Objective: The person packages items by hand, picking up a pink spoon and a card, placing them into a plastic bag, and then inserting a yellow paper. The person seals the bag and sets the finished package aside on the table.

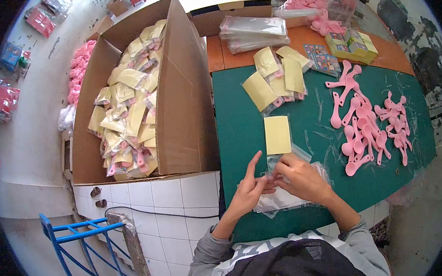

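Note:
A clear plastic bag (302,153) with a yellow card (277,135) at its far end lies in front of me on the green table top. My right hand (301,177) pinches the near end of this bag. My left hand (249,191) meets it there, index finger stretched out, thumb and other fingers closed at the bag's edge; the exact grip is partly hidden. Beneath both hands is a stack of flat clear bags (282,200). Beyond the card lie several filled bags with yellow cards (260,91).
Pink plastic spoons (366,122) lie loose on the right, with smaller pink spoons (398,125) beside them. Picture cards (322,59) and card stacks (353,46) sit farther back near packs of clear bags (253,30). A tall carton (185,104) of filled bags stands left; a blue hand truck (84,233) is nearer.

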Action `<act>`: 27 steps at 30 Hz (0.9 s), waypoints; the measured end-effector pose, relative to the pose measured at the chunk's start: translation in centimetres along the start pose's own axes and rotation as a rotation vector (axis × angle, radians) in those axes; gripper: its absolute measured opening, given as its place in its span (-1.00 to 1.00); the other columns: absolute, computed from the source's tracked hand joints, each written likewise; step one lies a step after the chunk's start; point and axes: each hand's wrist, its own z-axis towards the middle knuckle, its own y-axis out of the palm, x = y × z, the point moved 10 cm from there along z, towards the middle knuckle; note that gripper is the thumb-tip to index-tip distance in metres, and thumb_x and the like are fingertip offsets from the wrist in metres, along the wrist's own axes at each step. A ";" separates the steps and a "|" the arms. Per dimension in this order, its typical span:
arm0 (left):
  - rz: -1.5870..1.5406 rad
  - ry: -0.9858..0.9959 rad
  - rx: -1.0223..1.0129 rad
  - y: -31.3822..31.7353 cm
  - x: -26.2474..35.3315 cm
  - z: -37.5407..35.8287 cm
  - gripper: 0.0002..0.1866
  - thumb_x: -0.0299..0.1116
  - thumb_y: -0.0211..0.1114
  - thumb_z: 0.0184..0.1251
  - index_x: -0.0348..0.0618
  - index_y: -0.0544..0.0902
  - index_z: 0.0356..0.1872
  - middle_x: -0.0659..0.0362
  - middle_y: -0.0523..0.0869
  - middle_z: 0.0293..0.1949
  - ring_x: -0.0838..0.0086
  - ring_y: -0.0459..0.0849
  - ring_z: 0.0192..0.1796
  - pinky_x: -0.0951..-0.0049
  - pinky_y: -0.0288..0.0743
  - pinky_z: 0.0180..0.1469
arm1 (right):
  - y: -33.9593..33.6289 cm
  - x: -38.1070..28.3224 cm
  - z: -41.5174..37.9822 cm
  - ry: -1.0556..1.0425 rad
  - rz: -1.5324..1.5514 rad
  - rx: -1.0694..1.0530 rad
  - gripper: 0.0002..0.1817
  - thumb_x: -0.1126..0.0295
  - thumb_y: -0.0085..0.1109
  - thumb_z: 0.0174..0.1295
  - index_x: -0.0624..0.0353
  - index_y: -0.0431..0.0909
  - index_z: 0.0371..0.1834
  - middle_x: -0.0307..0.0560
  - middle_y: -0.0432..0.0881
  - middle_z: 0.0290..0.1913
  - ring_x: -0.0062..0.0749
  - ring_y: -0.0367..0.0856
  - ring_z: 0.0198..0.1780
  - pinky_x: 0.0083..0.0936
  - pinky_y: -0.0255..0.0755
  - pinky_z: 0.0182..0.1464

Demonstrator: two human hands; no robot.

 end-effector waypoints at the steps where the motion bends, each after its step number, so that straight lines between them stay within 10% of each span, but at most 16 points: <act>1: -0.005 0.020 -0.014 0.1 0.1 -0.1 -0.39 -0.50 -0.13 0.43 -0.04 -0.14 0.43 -0.09 0.57 -0.03 0.34 0.62 -0.03 0.33 0.55 0.04 | 0.0 -0.3 0.0 -0.022 -0.012 0.002 -0.84 0.42 0.24 -0.06 0.23 0.49 -0.44 -0.01 0.46 -0.34 -0.12 0.49 -0.22 -0.30 0.41 -0.14; 8: -0.142 0.012 -0.041 0.7 0.4 0.0 -0.41 -0.43 -0.04 0.43 -0.06 -0.02 0.41 -0.02 0.55 -0.05 0.40 0.61 -0.04 0.38 0.48 0.10 | 0.2 -3.1 -1.0 -0.207 -0.471 0.042 -0.81 0.38 0.28 -0.12 0.15 0.48 -0.46 -0.12 0.46 -0.35 -0.27 0.47 -0.20 -0.36 0.31 -0.14; 21: 0.033 0.116 0.121 1.7 2.7 1.3 -0.53 -0.58 0.02 0.35 -0.13 0.24 0.28 -0.02 0.67 -0.20 0.46 0.65 -0.15 0.46 0.63 -0.12 | -3.9 -1.8 -3.7 -0.343 0.365 -0.321 -0.82 0.44 0.28 0.02 0.10 0.44 -0.40 -0.20 0.43 -0.35 -0.31 0.43 -0.25 -0.37 0.27 -0.12; 25: -0.028 0.066 0.081 0.8 2.1 0.7 -0.57 -0.55 0.04 0.35 -0.20 0.28 0.23 -0.04 0.68 -0.18 0.45 0.65 -0.13 0.48 0.61 -0.09 | -12.3 5.0 -5.6 -0.188 0.583 -0.157 -0.83 0.44 0.28 0.03 0.22 0.47 -0.38 -0.19 0.49 -0.38 -0.41 0.47 -0.26 -0.43 0.37 -0.20; 26: 0.002 0.062 0.066 0.8 1.8 0.5 -0.57 -0.54 0.04 0.35 -0.20 0.28 0.23 -0.03 0.68 -0.19 0.46 0.65 -0.13 0.49 0.60 -0.10 | -14.0 9.7 -6.9 0.310 0.642 -0.032 -0.80 0.47 0.32 -0.03 0.23 0.45 -0.41 -0.22 0.48 -0.42 -0.46 0.48 -0.29 -0.47 0.38 -0.21; 27: 0.029 0.068 0.051 0.8 1.4 0.5 -0.58 -0.53 0.05 0.35 -0.20 0.29 0.23 -0.02 0.69 -0.19 0.47 0.65 -0.13 0.50 0.60 -0.11 | -16.8 9.2 -5.7 0.182 0.267 0.119 -0.79 0.47 0.32 -0.06 0.22 0.46 -0.41 -0.20 0.49 -0.40 -0.43 0.52 -0.26 -0.48 0.40 -0.20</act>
